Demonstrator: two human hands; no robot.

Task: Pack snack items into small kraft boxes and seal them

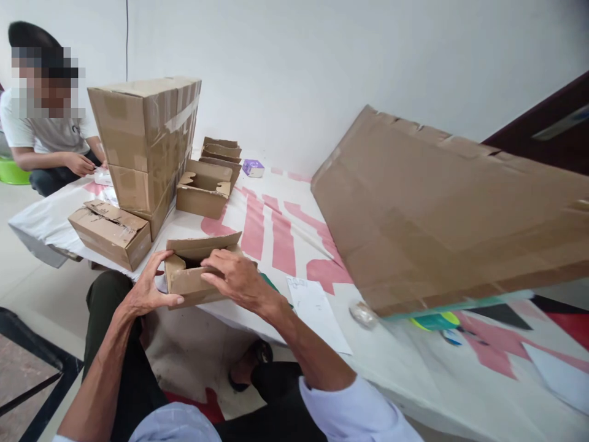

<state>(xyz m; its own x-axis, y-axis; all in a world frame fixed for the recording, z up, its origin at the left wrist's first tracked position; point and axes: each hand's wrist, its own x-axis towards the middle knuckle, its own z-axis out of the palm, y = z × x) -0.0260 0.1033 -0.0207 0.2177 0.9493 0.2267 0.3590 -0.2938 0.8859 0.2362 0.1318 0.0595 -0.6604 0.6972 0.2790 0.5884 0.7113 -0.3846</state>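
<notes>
A small cardboard box [196, 282] with its top open sits at the near edge of the cloth-covered table, its back flap standing up. My left hand [148, 293] clasps the left end of this box, thumb along the front wall and fingers behind the corner. Over the front edge, my right hand [239, 279] is curled, thumb outside and fingertips at the opening. What lies inside the box is hidden in shadow. Just left of it rests a closed cardboard box [113, 233] with a torn, taped top seam.
Tall taped cartons [138, 135] are stacked behind, beside open empty boxes [202, 199] and a purple box [253, 167]. A big cardboard carton [442, 215] fills the right side. A paper sheet [317, 313] lies near my right forearm. Another person [50, 135] crouches at far left.
</notes>
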